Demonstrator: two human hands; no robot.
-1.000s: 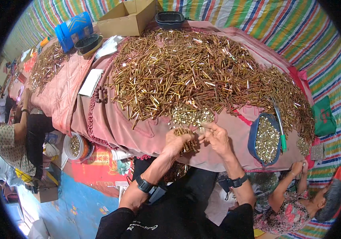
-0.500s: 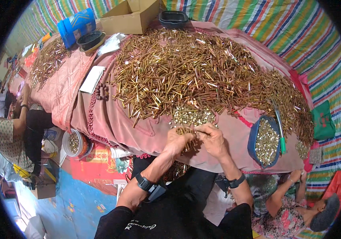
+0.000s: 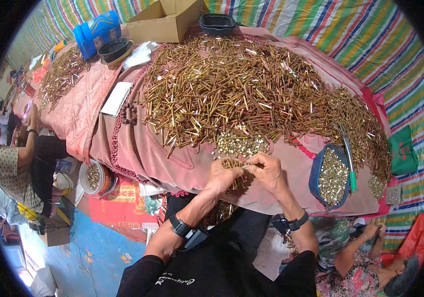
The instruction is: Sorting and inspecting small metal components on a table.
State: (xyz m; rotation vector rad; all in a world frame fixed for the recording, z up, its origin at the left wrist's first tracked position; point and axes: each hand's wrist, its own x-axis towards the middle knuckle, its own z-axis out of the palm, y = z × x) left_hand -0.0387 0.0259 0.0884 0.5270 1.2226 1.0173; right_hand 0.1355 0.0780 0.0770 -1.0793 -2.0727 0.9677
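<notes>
My left hand [image 3: 220, 175] is closed around a bundle of thin brass-coloured rods [image 3: 235, 182], held over the near edge of the cloth-covered table. At the bundle's top, my right hand [image 3: 268, 172] pinches thumb against forefinger; whatever is between those fingertips is too small to make out. Just beyond both hands lies a small heap of short, shiny gold-coloured pieces [image 3: 241, 145]. Behind it spreads a broad pile of loose brass-coloured rods [image 3: 232, 89]. To the right stands a blue tray [image 3: 314, 179] filled with similar small pieces [image 3: 333, 174].
A green-handled tool [image 3: 352, 180] lies beside the tray. At the back are a cardboard box [image 3: 165, 27], black tub [image 3: 217, 23], blue bucket [image 3: 98, 33] and black bowl [image 3: 114, 48]. Bracelets [image 3: 129, 114] lie left. People sit at left [image 3: 14, 173] and lower right [image 3: 358, 267].
My right hand shifts slightly at the bundle's top, its fingertips drawing closer together. My left hand keeps its hold on the rods. The person at lower right has moved slightly lower in view.
</notes>
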